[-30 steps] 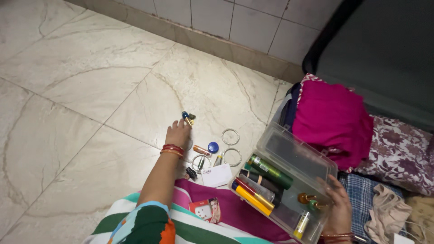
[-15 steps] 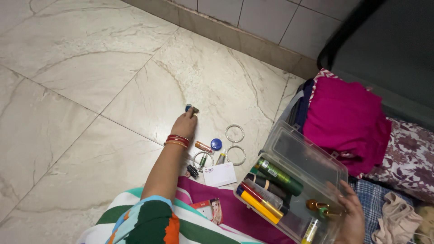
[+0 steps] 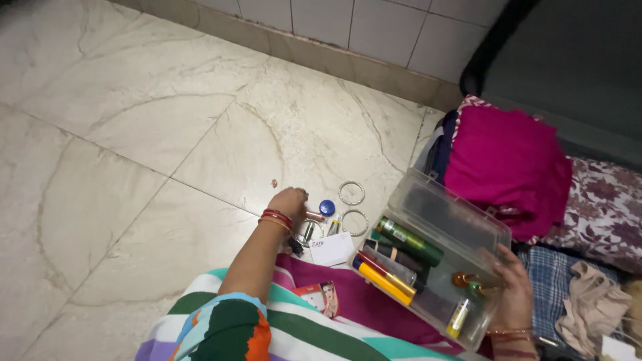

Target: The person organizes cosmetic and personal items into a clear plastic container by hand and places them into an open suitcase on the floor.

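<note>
Left hand (image 3: 289,200) hovers low over the marble floor (image 3: 134,134) with its fingers curled in; whether it holds anything small cannot be told, since the fingers hide the palm. Red and gold bangles (image 3: 275,218) sit on that wrist. Just beside the fingertips lie a small orange tube (image 3: 313,215), a blue round cap (image 3: 327,207) and two silver bangles (image 3: 352,193), one above the other, all on the floor. Below the hand, near the wrist, rest a ring-shaped item with a green piece in it (image 3: 307,232) and a white card (image 3: 332,249). A tiny reddish speck (image 3: 273,182) lies on the floor apart from the hand, up and to the left. Right hand (image 3: 513,294) grips the near right edge of a clear plastic box (image 3: 461,220), fingers wrapped over the rim, holding it tilted on the lap. Inside the box lie a green bottle (image 3: 408,242), a dark tube (image 3: 391,253), a yellow tube (image 3: 380,283), a small amber bottle (image 3: 463,279) and a small yellow-green tube (image 3: 458,318). Beyond the box sits folded magenta cloth (image 3: 508,167) on a floral cloth (image 3: 602,207).
</note>
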